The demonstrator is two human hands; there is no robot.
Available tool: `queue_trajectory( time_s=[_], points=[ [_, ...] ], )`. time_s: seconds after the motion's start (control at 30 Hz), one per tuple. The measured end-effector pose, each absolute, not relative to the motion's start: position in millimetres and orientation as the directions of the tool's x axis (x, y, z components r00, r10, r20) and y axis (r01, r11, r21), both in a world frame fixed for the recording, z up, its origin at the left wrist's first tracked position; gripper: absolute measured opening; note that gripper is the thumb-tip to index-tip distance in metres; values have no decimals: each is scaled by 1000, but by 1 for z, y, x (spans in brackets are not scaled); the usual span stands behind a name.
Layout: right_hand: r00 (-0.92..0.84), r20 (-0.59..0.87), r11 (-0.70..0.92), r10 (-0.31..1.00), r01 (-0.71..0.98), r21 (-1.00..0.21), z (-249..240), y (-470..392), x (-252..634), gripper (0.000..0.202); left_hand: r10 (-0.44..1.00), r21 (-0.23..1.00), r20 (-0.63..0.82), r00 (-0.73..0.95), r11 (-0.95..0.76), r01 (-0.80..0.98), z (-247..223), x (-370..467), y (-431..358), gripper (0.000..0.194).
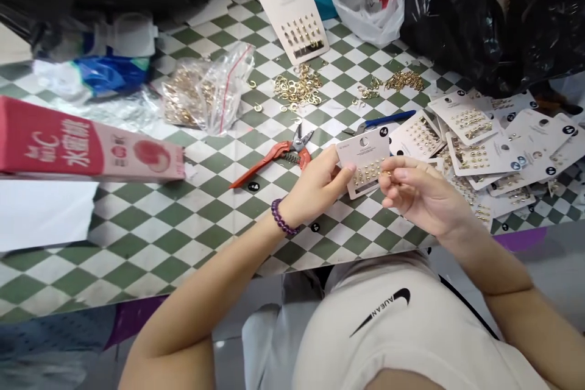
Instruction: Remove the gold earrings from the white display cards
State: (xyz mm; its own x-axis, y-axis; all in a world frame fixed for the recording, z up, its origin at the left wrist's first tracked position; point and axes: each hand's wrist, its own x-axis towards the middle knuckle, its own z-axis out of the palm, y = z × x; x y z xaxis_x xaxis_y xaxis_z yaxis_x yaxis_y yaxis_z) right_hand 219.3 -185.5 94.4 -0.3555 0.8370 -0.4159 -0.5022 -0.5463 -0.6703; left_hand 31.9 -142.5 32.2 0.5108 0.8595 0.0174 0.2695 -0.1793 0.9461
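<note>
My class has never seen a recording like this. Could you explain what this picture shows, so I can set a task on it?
There is no machine here, only a person's two bare hands. The single picture comes from a camera worn on the head, looking forward and down. The left hand, below a purple bead bracelet, holds a white card bearing small gold pieces. The right hand has its fingers at the card's right edge; whether they pinch anything is unclear. On the checked tablecloth lie orange-handled pliers, a pile of gold rings, a clear bag, a pink box and more cards.
</note>
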Motion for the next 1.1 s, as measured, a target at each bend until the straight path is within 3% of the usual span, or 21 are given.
queue_trajectory(
  time_s=[0.1, 0.23, 0.33, 0.43, 0.63, 1.1],
  points=[
    [-134, -360, -378, 923, -475, -795, 69, -194, 211, 16, 873, 960, 10, 487, -144, 240, 31, 33, -143, 33],
    [16, -126, -125, 992, -53, -991, 51, -201, 207, 13, 890, 994, -112, 443, 91, 69, 32, 34, -141, 38],
    [-48, 163, 170, 985, 341, -925, 47, -204, 207, 15, 899, 981, -154, 410, 190, -48, 33, 34, -139, 40],
    [-178, 367, 404, 913, 528, -747, 47, -203, 207, 16, 906, 980, -144, 398, 187, -72, 34, 33, -138, 43],
    [-144, 497, 480, 855, 580, -658, 46, -198, 204, 17, 894, 983, -129, 428, 172, -63, 35, 33, -138, 47],
    [-275, 485, 549, 830, 554, -626, 44, -197, 205, 16, 863, 977, -170, 475, 212, -35, 40, 30, -136, 40]
  ],
)
